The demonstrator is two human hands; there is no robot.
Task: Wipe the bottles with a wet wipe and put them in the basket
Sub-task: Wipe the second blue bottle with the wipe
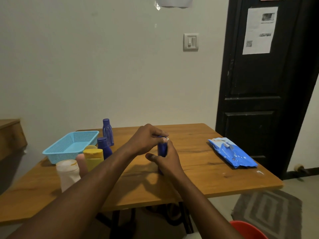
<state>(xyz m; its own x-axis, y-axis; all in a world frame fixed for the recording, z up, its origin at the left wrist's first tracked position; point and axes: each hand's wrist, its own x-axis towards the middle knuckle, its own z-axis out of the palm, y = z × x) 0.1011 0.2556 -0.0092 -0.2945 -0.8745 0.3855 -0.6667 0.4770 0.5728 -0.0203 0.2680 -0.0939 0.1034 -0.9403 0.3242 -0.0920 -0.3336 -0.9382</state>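
So the person is holding a small blue bottle [162, 149] upright over the middle of the wooden surface [198, 178], its base sitting right about at the wood. The right hand [166, 161] is wrapping around the body of it, fingers curled tight and thumb sticking out to the left. The left hand [146, 142] is coming in over the top with its fingers bunched at the cap, and they're pinching a tiny white bit of wet wipe [167, 139] against it. Most of the wipe is hiding behind the fingers, so I can't tell how it's folded.

Over on the left the rest of the bottles are standing in a loose cluster: a tall blue bottle [107, 131] at the back, a shorter blue bottle [103, 149] just in front of it, then a yellow bottle [94, 159], a pink bottle [82, 163] and a white bottle [68, 173] nearest the camera. The light blue basket [70, 145] is sitting just left of them near the far left edge, well apart from the hands.

The blue wipes pack [231, 152] is lying flat on the right side of the surface, with its flap peeling up. A black door [259, 100] with a printed sheet [259, 30] taped on is standing behind that, a light switch [190, 42] is on the wall, and a grey rug [269, 209] is lying on the floor.
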